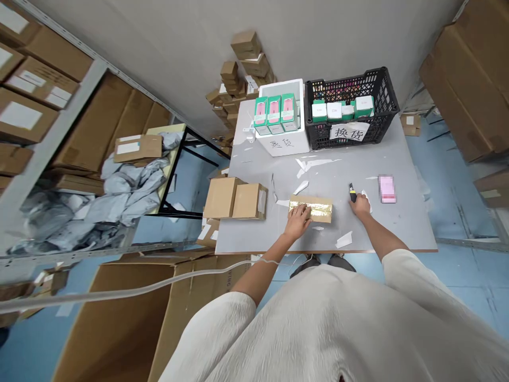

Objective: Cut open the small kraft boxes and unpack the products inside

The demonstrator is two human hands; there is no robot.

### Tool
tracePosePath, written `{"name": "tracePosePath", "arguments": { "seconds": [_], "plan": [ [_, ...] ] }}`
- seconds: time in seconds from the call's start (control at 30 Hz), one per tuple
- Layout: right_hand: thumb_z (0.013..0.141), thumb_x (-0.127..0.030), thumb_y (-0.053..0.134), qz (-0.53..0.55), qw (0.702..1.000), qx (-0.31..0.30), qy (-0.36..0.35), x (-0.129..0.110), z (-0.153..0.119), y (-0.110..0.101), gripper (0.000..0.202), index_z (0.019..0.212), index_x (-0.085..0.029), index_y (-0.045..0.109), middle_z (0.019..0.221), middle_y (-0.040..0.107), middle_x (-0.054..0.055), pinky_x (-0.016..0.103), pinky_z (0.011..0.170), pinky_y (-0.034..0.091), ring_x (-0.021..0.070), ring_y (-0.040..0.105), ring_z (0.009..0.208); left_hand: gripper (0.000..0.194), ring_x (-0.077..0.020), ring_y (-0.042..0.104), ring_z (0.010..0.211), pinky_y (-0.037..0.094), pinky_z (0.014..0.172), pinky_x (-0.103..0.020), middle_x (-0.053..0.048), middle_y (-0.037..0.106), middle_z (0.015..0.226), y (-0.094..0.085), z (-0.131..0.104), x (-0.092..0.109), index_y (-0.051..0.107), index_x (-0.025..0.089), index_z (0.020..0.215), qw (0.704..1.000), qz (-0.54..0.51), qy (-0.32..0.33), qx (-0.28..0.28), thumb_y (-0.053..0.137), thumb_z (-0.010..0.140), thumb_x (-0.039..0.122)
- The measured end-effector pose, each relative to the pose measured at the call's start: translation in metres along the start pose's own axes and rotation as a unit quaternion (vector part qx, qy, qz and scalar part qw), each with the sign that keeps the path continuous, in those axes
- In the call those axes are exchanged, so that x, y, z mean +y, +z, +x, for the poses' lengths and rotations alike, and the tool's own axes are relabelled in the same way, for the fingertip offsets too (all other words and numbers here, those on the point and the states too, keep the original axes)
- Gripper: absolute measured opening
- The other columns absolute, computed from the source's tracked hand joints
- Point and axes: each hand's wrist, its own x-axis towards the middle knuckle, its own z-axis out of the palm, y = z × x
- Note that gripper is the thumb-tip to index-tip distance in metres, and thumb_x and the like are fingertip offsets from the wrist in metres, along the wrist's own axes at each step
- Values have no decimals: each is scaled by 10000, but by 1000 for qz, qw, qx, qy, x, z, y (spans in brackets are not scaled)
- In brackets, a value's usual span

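A small cardboard box (322, 210) with shiny tape along its top lies near the front of the grey table. My left hand (299, 222) grips its left front part, fingers bent over the taped top. To the right of the box, my right hand (361, 205) is closed round a box cutter (352, 193) with a black and yellow body, its tip pointing away from me. White paper scraps (344, 240) are scattered about the box, and one piece lies beside my right hand. A pink card-like item (387, 189), blurred out, is further right.
Two cardboard boxes (234, 199) stand at the table's left edge. At the back are a white bin (284, 144) with green-and-pink boxes and a black crate (382, 114) with green-and-white boxes. Grey parcels (131, 185) fill the left side. A large open carton (131, 313) and a pale cable (159, 284) are lower left.
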Motion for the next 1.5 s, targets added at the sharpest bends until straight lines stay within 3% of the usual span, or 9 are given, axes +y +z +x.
{"name": "tracePosePath", "arguments": {
  "seconds": [0.2, 0.33, 0.5, 0.63, 0.73, 0.87, 1.03, 1.23, 1.5],
  "plan": [
    [995, -415, 681, -3, 998, 56, -33, 10, 3, 16, 437, 1319, -130, 614, 1382, 613, 263, 519, 1067, 491, 394, 588, 1296, 562, -356, 425, 1566, 332, 1283, -545, -145, 514, 1654, 0, 1, -1, 528, 298, 1610, 1000, -13, 2, -8, 584, 1058, 394],
    [1036, -456, 610, 64, 991, 70, -89, -1, -10, 13, 444, 1357, -148, 622, 1405, 609, 239, 475, 1097, 477, 364, 571, 1310, 539, -361, 460, 1525, 338, 1269, -543, -146, 530, 1627, 0, 1, -6, 563, 287, 1566, 1000, -24, 4, 1, 609, 1041, 399],
    [1049, -487, 567, 157, 972, 8, -173, -38, -57, 11, 466, 1411, -203, 644, 1384, 656, 159, 410, 1039, 544, 283, 668, 1146, 526, -363, 489, 1490, 346, 1258, -549, -136, 561, 1588, -4, -6, -14, 597, 297, 1513, 999, -43, 18, 17, 662, 1001, 393],
    [986, -524, 654, 196, 956, -17, -217, -66, -107, 14, 643, 1545, -221, 557, 1525, 580, 162, 405, 1020, 580, 262, 701, 1146, 530, -368, 482, 1497, 340, 1260, -559, -141, 573, 1574, -6, -17, -19, 606, 295, 1498, 998, -56, 22, 33, 676, 976, 360],
    [940, -488, 701, 183, 961, -11, -208, -78, -132, 13, 721, 1589, -229, 521, 1571, 542, 180, 434, 1041, 586, 282, 704, 1173, 529, -365, 461, 1521, 345, 1252, -564, -142, 561, 1590, -9, -26, -26, 587, 306, 1515, 996, -74, 12, 57, 630, 988, 329],
    [936, -407, 682, 162, 970, 13, -181, -86, -146, 10, 682, 1581, -241, 532, 1516, 589, 171, 443, 1017, 601, 267, 726, 1093, 620, -395, 434, 1541, 384, 1217, -584, -194, 524, 1607, -13, -36, -47, 482, 259, 1597, 984, -114, -69, 122, 599, 989, 309],
    [882, -291, 672, 144, 973, 44, -173, -102, -152, 8, 656, 1528, -241, 572, 1447, 652, 148, 430, 980, 618, 233, 736, 1014, 697, -374, 588, 1376, 504, 1133, -495, -196, 608, 1426, -14, -43, -78, 490, 186, 1553, 958, -215, -151, 116, 711, 912, 347],
    [833, -212, 636, 187, 968, 51, -159, -124, -163, 6, 559, 1390, -252, 640, 1207, 778, 90, 422, 990, 616, 242, 751, 1021, 746, -337, 600, 1382, 499, 1176, -462, -149, 612, 1392, -8, -51, -94, 492, 224, 1566, 941, -280, -128, 136, 746, 871, 316],
    [896, -365, 573, 331, 933, 94, -102, -137, -161, 3, 430, 1301, -223, 587, 1201, 758, 114, 452, 1033, 597, 249, 746, 1090, 853, -325, 670, 1264, 574, 1058, -469, -115, 651, 1398, -8, -61, -99, 446, 287, 1602, 924, -327, -131, 149, 793, 822, 286]
  ]
}}
